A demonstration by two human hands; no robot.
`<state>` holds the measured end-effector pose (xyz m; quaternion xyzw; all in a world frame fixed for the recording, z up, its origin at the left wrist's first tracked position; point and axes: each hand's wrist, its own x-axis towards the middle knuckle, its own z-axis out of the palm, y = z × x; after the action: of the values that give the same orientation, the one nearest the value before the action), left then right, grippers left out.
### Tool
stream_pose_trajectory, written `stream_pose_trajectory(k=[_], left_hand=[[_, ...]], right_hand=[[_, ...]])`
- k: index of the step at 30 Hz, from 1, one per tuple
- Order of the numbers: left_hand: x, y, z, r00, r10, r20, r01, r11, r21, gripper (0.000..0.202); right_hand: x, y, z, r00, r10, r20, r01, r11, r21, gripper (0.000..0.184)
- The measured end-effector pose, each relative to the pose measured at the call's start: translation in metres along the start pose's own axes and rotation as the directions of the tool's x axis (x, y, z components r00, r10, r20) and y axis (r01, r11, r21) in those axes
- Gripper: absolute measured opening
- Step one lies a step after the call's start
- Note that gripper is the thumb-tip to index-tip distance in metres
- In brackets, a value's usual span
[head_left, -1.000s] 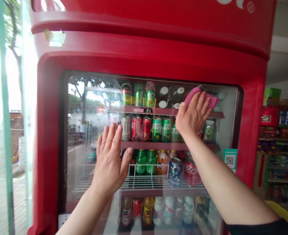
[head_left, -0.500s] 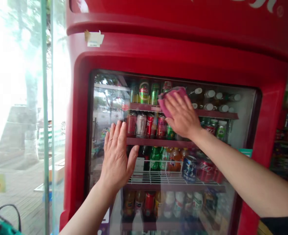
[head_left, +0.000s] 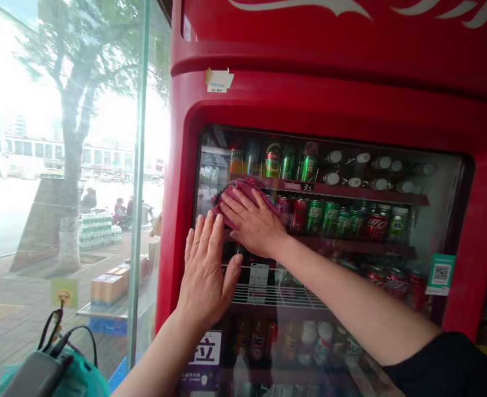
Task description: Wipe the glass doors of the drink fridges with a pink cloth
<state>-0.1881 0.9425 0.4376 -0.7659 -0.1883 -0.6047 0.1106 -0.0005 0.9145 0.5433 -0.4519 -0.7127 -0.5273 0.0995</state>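
Note:
My right hand presses a pink cloth flat against the glass door of a red drinks fridge, its fingers spread over the cloth. The cloth covers part of the second shelf of cans behind the glass. Just below and left of it, my left hand is held up with its palm toward the door's left edge. Its fingers are straight, and nothing is in it. Whether that palm touches the glass, I cannot tell.
Cans and bottles fill the shelves behind the glass. A green QR-code sticker is on the door's right side. At left stands a glass pane, with cartons beyond it. A teal bag hangs at lower left.
My right hand has slid the cloth left and down across the glass, close to my left hand. My view has turned left, bringing more of the street in. My left hand stays open.

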Motion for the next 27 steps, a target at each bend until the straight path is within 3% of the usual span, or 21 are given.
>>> stream_pose_trajectory(k=[3,5,6,9,11,12,14,20,23,27], left_hand=[[-0.008,-0.007,-0.008,1.0,-0.012,0.018,0.013,1.0,-0.008,0.085],[-0.013,-0.013,-0.015,0.999,-0.012,0.031,0.012,1.0,-0.012,0.084],[-0.015,-0.015,-0.019,0.999,-0.008,0.039,0.009,1.0,-0.012,0.084],[-0.022,-0.023,-0.03,0.998,0.015,0.067,-0.015,1.0,-0.001,0.084],[-0.026,-0.027,-0.035,0.997,0.029,0.076,-0.029,1.0,0.004,0.085],[-0.027,-0.03,-0.037,0.997,0.032,0.076,-0.032,0.999,0.005,0.085],[-0.029,-0.034,-0.039,0.996,0.033,0.079,-0.034,0.999,0.003,0.086],[-0.026,-0.043,-0.041,0.995,0.04,0.094,-0.041,0.999,0.009,0.088],[-0.027,-0.045,-0.04,0.995,0.037,0.094,-0.039,0.999,0.018,0.087],[-0.034,-0.048,-0.039,0.996,0.026,0.089,-0.029,0.999,0.026,0.087]], right_hand=[[-0.029,0.018,-0.007,0.999,0.003,0.034,-0.003,1.0,-0.011,0.076],[-0.046,0.037,-0.013,0.984,0.176,-0.033,-0.178,0.982,-0.056,0.075],[-0.051,0.045,-0.016,0.95,0.297,-0.094,-0.305,0.949,-0.078,0.074],[-0.045,0.058,-0.019,0.778,0.572,-0.259,-0.607,0.79,-0.08,0.076],[-0.026,0.056,-0.018,0.702,0.644,-0.303,-0.688,0.723,-0.058,0.076],[-0.013,0.052,-0.018,0.686,0.659,-0.309,-0.703,0.71,-0.047,0.076],[0.015,0.044,-0.016,0.692,0.656,-0.303,-0.695,0.718,-0.032,0.075],[0.089,0.02,-0.011,0.816,0.523,-0.246,-0.54,0.841,-0.001,0.078],[0.106,0.002,-0.003,0.856,0.459,-0.238,-0.464,0.885,0.04,0.077],[0.1,-0.035,0.015,0.889,0.398,-0.228,-0.387,0.917,0.095,0.065]])
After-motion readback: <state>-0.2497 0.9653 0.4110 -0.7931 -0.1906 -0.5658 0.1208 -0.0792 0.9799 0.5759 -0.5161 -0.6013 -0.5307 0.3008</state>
